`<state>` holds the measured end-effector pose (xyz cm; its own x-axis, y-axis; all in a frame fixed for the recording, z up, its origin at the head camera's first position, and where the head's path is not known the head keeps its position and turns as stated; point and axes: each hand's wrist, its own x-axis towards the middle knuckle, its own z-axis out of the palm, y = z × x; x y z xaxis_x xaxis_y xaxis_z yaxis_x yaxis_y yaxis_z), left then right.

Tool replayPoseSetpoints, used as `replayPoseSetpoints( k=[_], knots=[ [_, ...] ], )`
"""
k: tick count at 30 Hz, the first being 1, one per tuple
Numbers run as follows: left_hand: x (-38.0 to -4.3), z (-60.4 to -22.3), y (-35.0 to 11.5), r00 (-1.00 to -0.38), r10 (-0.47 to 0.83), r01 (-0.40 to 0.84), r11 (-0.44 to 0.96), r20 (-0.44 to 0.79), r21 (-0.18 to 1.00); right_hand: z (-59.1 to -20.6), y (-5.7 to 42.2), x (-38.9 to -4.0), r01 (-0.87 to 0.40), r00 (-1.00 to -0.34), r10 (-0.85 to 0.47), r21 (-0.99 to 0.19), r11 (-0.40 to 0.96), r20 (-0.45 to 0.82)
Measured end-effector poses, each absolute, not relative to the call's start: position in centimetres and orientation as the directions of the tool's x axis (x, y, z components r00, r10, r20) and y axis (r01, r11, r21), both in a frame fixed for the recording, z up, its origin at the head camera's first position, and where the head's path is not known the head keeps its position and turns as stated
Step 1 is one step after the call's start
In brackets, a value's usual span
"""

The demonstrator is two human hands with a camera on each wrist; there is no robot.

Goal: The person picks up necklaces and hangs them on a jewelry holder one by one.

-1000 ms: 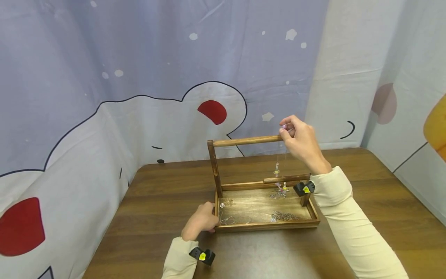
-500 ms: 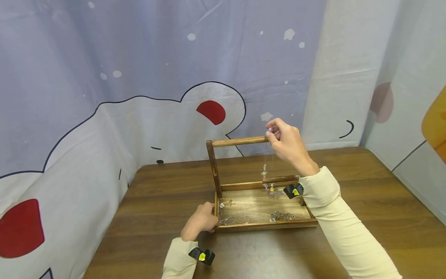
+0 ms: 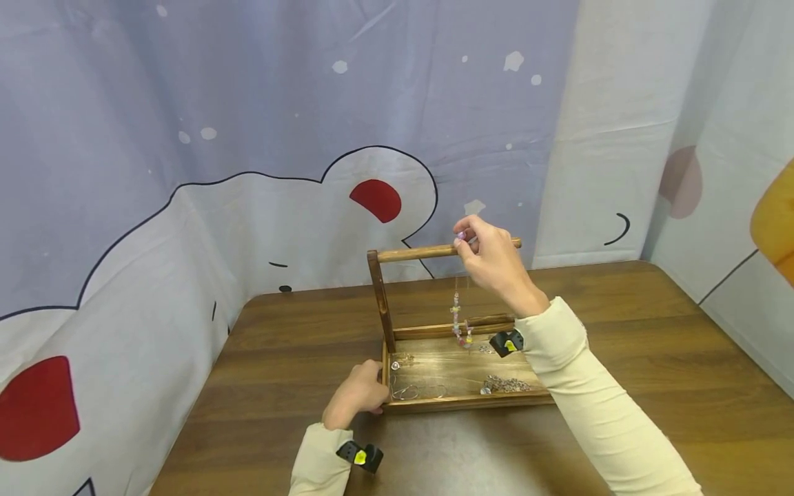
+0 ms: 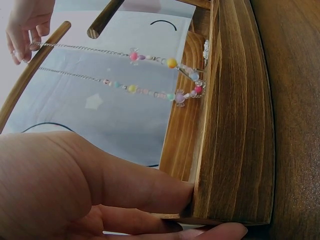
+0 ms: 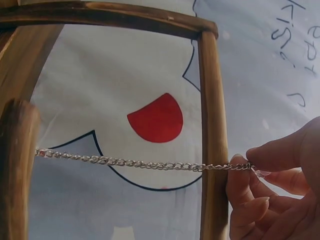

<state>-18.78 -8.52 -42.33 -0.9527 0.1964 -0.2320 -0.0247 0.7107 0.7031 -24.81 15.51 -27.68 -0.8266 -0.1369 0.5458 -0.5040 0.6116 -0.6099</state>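
Note:
My right hand (image 3: pixel 494 263) pinches the chain (image 5: pixel 150 165) of a beaded necklace (image 4: pixel 172 63) between thumb and fingers, right at the upper bar (image 3: pixel 415 254) of a wooden jewelry stand. The chain falls in two strands across that bar, as the left wrist view shows. Pastel, yellow and pink beads hang at its lower end, above the stand's tray (image 3: pixel 459 401). My left hand (image 3: pixel 356 394) grips the tray's left end near the front corner, thumb on one side of the wooden wall (image 4: pixel 235 125) and fingers round the other.
A shorter lower bar (image 3: pixel 490 319) sticks out toward the left, partly behind the right arm. Inside the tray lie a heaped silver chain (image 3: pixel 505 384), a thin looped chain (image 3: pixel 406 393) and a small pendant (image 3: pixel 395 366). A brown table (image 3: pixel 291 358) stands before a printed curtain (image 3: pixel 279 103).
My right hand has slid left along the upper bar, bringing the necklace along, so the bar's right end now shows. My left hand stays on the tray.

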Motion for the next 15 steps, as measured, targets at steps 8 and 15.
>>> replayPoseSetpoints(
  k=[8,15],
  knots=[
    [-18.8,-42.4,-8.4,-0.95,0.197,-0.03,0.713,-0.241,0.701,-27.7,14.3,-24.8,-0.525,-0.819,-0.178,-0.588,0.616,0.545],
    [-18.9,-42.3,-8.4,-0.947,0.196,-0.04,0.713,-0.255,0.7,-27.6,13.0,-24.8,-0.542,-0.809,-0.205,-0.565,0.622,0.551]
  ],
)
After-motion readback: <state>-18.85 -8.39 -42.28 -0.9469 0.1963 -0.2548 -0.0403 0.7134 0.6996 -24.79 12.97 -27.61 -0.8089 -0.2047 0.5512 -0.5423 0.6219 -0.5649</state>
